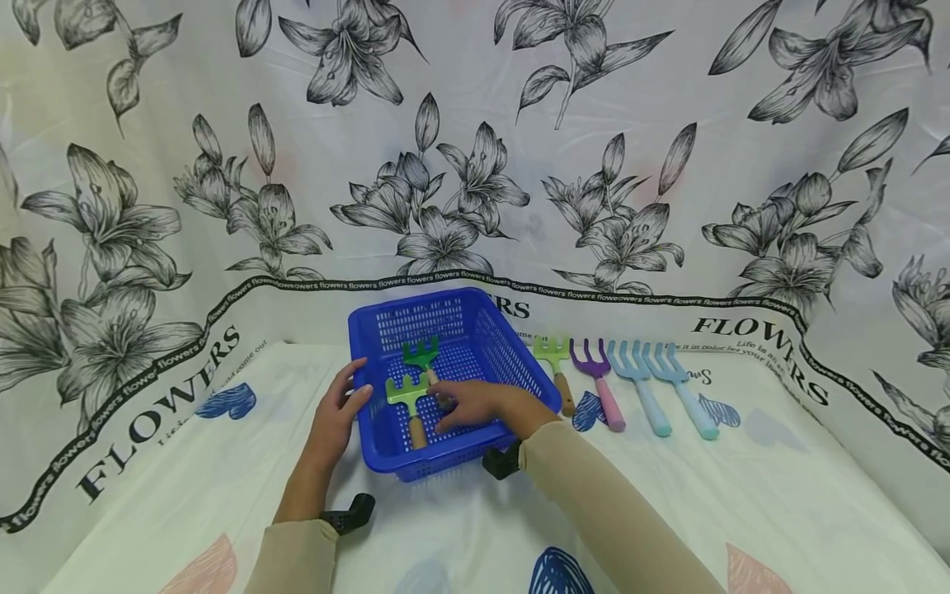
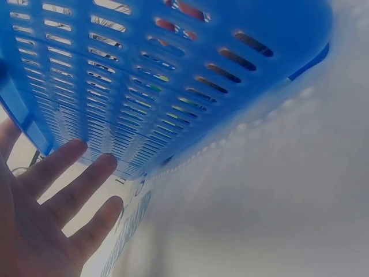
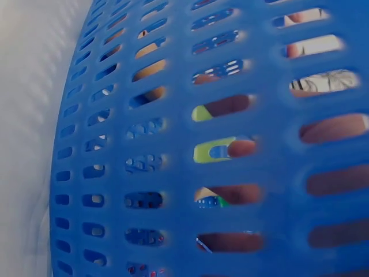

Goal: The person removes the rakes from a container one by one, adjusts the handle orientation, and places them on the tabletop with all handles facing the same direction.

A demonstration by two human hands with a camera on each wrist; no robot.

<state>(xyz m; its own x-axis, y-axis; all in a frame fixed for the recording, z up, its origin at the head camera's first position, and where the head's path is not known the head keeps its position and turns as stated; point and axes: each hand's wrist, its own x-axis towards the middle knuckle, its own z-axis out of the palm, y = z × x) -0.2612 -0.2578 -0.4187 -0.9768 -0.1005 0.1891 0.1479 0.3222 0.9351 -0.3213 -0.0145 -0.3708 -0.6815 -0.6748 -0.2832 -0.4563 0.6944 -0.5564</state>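
A blue plastic basket (image 1: pixel 374 455) with slotted walls stands on the white cloth. My left hand (image 1: pixel 336 417) rests against its left rim, and in the left wrist view several fingers (image 2: pixel 86 196) lie straight beside the outer wall. My right hand (image 1: pixel 475 403) reaches over the near right side into the basket. Its curled fingers and thumb hold the wooden handle of a dark green hand rake (image 1: pixel 421 353), partly covered by the hand. A light green hand rake (image 1: pixel 406 394) lies just left of it on the basket floor. Through the slots in the right wrist view, only parts of fingers show.
Right of the basket lie another light green hand rake (image 1: pixel 552 351), a purple one with a pink handle (image 1: pixel 603 384), and two light blue ones (image 1: pixel 644 392), side by side. A flower-printed cloth (image 1: pixel 445 190) hangs behind.
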